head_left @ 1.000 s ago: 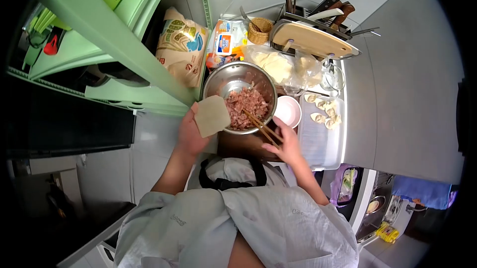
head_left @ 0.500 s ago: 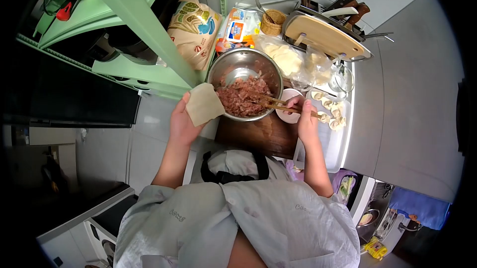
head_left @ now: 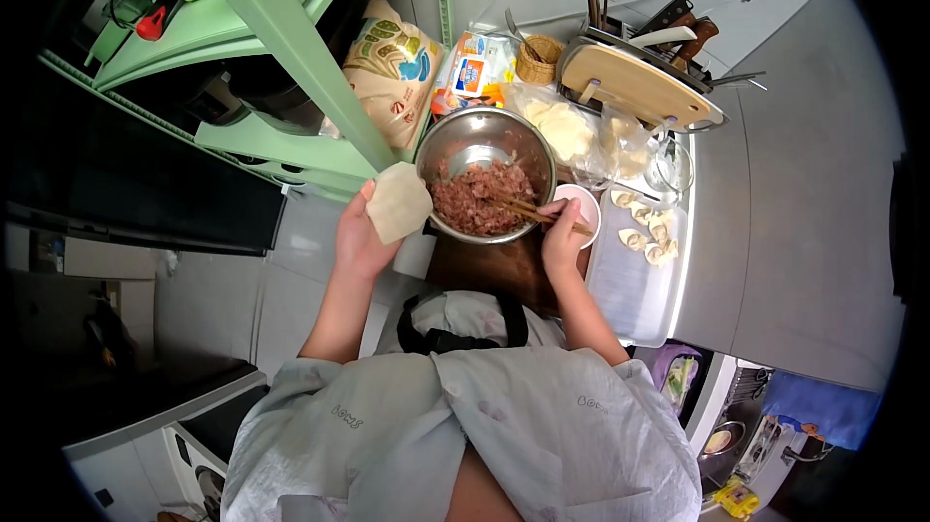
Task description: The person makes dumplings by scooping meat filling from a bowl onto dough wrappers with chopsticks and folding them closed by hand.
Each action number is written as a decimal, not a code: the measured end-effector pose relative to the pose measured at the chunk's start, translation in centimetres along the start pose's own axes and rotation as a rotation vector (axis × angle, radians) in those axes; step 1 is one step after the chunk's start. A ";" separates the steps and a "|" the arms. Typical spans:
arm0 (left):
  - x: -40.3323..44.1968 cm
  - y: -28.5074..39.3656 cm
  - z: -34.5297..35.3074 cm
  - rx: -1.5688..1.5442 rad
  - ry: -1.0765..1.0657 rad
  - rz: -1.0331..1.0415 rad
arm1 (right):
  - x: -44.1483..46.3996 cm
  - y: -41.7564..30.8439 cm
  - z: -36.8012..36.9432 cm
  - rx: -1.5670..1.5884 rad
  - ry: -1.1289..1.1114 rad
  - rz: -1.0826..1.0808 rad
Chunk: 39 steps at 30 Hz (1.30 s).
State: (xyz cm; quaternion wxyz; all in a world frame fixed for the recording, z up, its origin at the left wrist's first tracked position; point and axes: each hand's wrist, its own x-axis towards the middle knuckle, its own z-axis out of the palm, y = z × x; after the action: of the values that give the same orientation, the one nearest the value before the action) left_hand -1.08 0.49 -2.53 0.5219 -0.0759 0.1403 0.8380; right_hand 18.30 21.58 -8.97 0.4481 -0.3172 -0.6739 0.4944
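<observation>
A square dough wrapper (head_left: 398, 203) lies on my left hand (head_left: 361, 236), held at its edge by the thumb, just left of the steel bowl (head_left: 433, 139). My right hand (head_left: 563, 241) grips wooden chopsticks (head_left: 528, 209), whose tips are in the minced meat (head_left: 481, 195) inside the bowl. Behind my right hand is a small pink-white bowl (head_left: 587, 203), partly covered by it. Several folded dumplings (head_left: 651, 228) sit at the far end of a clear tray (head_left: 630, 294) on the right. A plastic bag of wrappers (head_left: 562, 130) lies behind the steel bowl.
A green shelf (head_left: 291, 52) stands at the left beside a large printed sack (head_left: 392, 72). At the back are a wicker basket (head_left: 538, 61), a cutting board (head_left: 635, 86) in a knife rack, and a glass container (head_left: 670, 166). A dark wooden board (head_left: 489, 275) lies below the steel bowl.
My right hand has closed round the chopsticks and moved slightly left since half a second ago. The chopsticks' tips remain in the meat. My left hand still holds the wrapper; the view has shifted a little.
</observation>
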 end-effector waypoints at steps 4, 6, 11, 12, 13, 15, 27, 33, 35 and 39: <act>0.6 0.1 -0.7 -0.069 -0.054 -0.048 | -0.2 0.4 0.3 0.233 0.133 0.290; 0.8 -0.1 -1.1 -0.089 -0.086 -0.073 | 0.1 0.8 0.5 0.359 0.196 0.317; 1.4 -0.7 -2.2 -0.164 -0.094 -0.139 | 1.2 0.4 -0.9 0.474 0.344 0.386; 1.5 -0.9 -1.9 -0.139 -0.073 -0.143 | 1.4 0.4 -1.4 0.506 0.358 0.401; 1.5 -1.1 -1.5 -0.115 -0.052 -0.149 | 1.6 0.5 -2.0 0.538 0.373 0.417; 2.2 -1.8 -1.4 -0.017 -0.011 -0.130 | 1.9 -0.4 -2.7 0.650 0.394 0.437; 4.0 -4.4 3.1 0.111 -0.083 -0.159 | 0.3 -8.9 -2.4 0.520 -0.169 0.001; 4.4 -2.8 1.6 0.030 -0.104 -0.079 | 1.7 -13.7 -4.3 0.298 -0.351 -0.195; 4.2 -2.9 2.7 0.122 -0.026 -0.019 | 1.9 -13.5 -4.3 0.431 -0.294 -0.199; 3.5 -3.8 4.7 0.152 -0.019 -0.045 | 1.3 -13.0 -2.8 0.431 -0.252 -0.105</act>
State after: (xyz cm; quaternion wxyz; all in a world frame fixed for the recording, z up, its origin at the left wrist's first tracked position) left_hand 0.83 6.53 0.43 0.5463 -0.0315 0.1968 0.8135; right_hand 20.52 19.76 4.03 0.4427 -0.1148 -0.6192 0.6383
